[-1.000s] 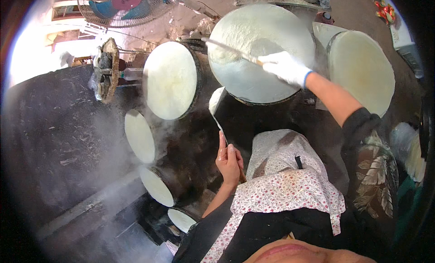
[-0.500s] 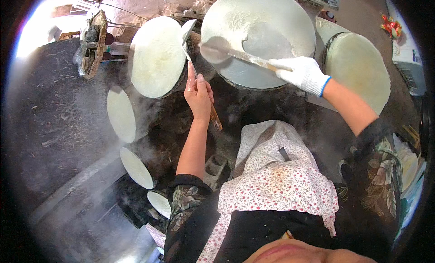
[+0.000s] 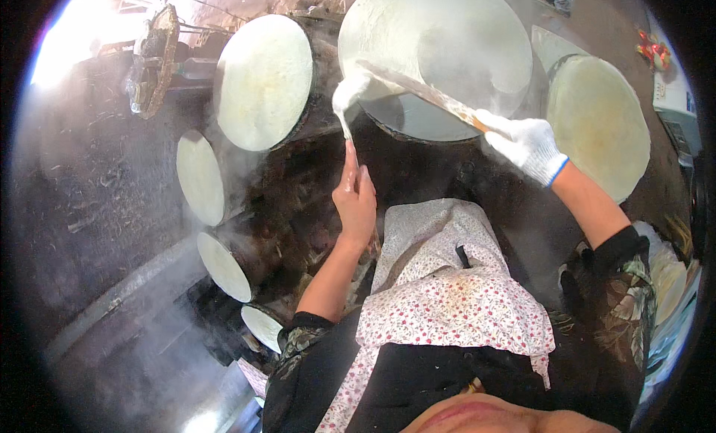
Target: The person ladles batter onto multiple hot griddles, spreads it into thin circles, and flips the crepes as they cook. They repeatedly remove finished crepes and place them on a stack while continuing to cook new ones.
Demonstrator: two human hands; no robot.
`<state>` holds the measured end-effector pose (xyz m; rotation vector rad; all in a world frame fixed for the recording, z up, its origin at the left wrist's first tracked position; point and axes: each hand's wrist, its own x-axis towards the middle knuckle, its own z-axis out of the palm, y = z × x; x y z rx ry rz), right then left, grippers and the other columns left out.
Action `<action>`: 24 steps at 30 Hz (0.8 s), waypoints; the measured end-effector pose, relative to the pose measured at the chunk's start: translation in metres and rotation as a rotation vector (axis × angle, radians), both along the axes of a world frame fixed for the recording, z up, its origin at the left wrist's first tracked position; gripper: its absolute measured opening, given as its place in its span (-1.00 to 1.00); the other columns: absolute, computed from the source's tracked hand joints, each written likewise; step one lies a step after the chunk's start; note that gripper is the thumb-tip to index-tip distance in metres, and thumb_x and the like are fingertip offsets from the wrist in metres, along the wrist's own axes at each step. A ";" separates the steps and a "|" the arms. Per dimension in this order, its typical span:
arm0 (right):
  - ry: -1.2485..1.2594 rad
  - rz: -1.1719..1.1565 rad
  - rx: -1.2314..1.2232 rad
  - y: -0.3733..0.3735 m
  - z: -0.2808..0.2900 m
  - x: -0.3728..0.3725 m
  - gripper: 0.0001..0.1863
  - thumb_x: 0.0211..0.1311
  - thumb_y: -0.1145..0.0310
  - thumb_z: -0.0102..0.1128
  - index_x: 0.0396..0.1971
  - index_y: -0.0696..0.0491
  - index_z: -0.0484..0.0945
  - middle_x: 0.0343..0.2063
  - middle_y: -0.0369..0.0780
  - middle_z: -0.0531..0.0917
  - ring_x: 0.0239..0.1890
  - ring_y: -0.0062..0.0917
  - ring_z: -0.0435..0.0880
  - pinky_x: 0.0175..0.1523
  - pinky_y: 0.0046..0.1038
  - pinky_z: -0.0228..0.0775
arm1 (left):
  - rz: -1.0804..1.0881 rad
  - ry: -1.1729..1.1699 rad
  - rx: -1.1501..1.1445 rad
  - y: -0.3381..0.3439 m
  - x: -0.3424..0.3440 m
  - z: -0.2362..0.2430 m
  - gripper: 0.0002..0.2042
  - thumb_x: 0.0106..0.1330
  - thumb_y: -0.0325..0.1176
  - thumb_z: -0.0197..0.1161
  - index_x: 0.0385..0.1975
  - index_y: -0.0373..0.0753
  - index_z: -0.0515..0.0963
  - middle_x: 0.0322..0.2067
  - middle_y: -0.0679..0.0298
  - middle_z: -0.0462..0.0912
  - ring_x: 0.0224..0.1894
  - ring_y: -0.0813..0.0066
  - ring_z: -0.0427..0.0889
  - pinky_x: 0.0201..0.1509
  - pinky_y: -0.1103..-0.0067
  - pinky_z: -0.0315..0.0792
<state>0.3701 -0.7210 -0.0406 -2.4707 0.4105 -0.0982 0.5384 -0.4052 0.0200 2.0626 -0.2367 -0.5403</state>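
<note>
My left hand is closed round a thin scraper, index finger laid along its shaft. Thick white batter coats the scraper's head, which meets the left end of a long wooden paddle. My right hand, in a white knitted glove with a blue cuff edge, grips the paddle's other end. Both tools are at the near left of a large round griddle. Pale batter covers most of that griddle, while a grey strip shows along its near edge. Where the tools meet, batter blurs the outlines.
A round pale pancake lies on a griddle to the left, another to the right. Smaller-looking rounds curve away down the left side. A woven lid-like disc stands at the far left. Steam drifts across.
My left hand has moved right, bringing the scraper from beside the left pancake to the paddle. The paddle has turned from lying flat to edge-on, and my right hand has shifted right and nearer.
</note>
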 end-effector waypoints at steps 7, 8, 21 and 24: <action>-0.028 -0.439 0.431 0.068 0.063 -0.039 -0.50 0.36 0.36 0.35 0.30 -0.03 0.62 0.14 -0.11 0.74 0.10 -0.51 0.78 0.22 -0.49 0.55 | -0.204 0.029 -0.176 0.066 0.024 0.052 -0.43 0.57 -0.57 -0.01 0.58 -0.26 0.19 -0.61 0.45 0.43 -0.65 0.75 0.32 -0.59 0.69 0.27; -0.085 -0.583 0.521 0.075 0.071 -0.042 -0.44 0.41 0.42 0.26 0.40 0.15 0.49 0.34 -0.19 0.59 0.16 -0.62 0.64 0.29 -0.47 0.46 | -0.307 -0.107 -0.272 0.062 0.031 0.061 -0.41 0.60 -0.53 -0.04 0.60 -0.27 0.09 -0.63 0.43 0.42 -0.68 0.73 0.31 -0.62 0.69 0.24; -0.284 -0.491 0.529 0.264 0.036 0.321 -0.26 0.30 0.42 -0.02 0.53 -0.06 0.22 -0.25 0.20 0.72 -0.13 0.03 0.77 0.06 -0.01 0.56 | -0.209 -0.189 -0.616 0.118 0.090 0.162 -0.40 0.70 -0.08 -0.08 0.50 -0.39 0.03 -0.66 0.39 0.25 -0.77 0.67 0.19 -0.72 0.64 0.24; -0.027 -0.789 0.597 0.252 0.036 0.268 -0.18 0.33 0.40 -0.04 0.60 -0.31 0.05 -0.23 0.17 0.72 -0.18 0.04 0.76 0.03 0.04 0.54 | -0.226 -0.046 -0.628 0.146 0.106 0.149 -0.51 0.70 -0.13 -0.09 0.37 -0.41 0.14 -0.65 0.38 0.26 -0.77 0.66 0.20 -0.71 0.63 0.26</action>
